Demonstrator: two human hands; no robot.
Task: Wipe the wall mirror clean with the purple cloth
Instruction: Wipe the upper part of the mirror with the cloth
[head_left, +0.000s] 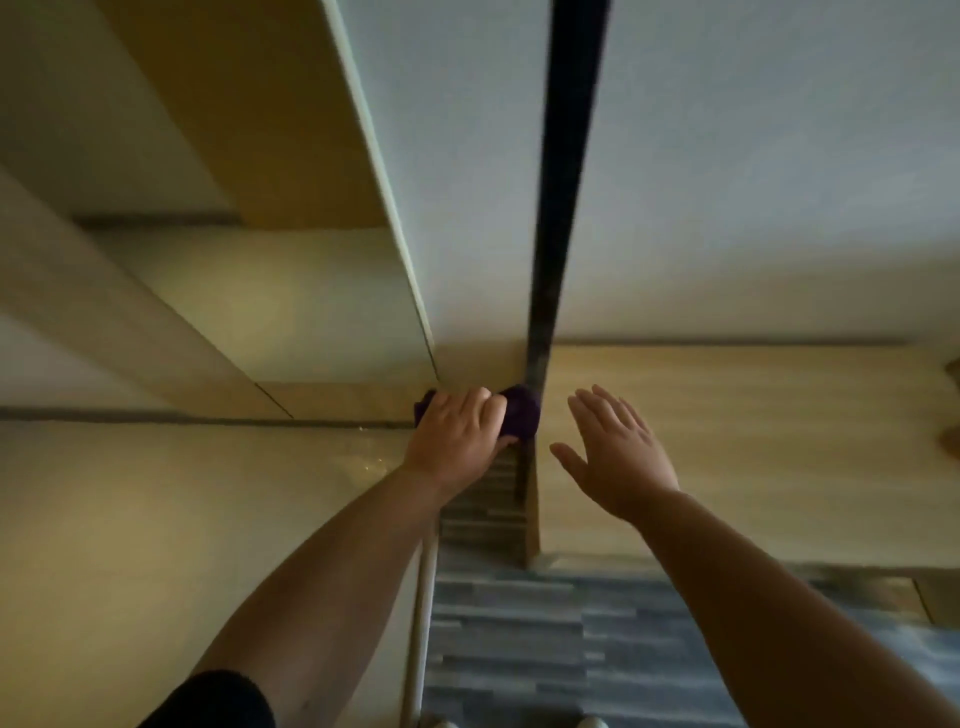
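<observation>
Purple cloth (519, 415), bunched in the left hand (457, 436) whose grip clenches it against the wall mirror (182, 493) near its right edge, mid-wipe; right hand (618, 457) hovers released; next, probably another sweep across unwiped glass.

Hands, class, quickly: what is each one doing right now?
Left hand: closed on the purple cloth, pressing it against the mirror.
Right hand: open, fingers spread, holding nothing.
</observation>
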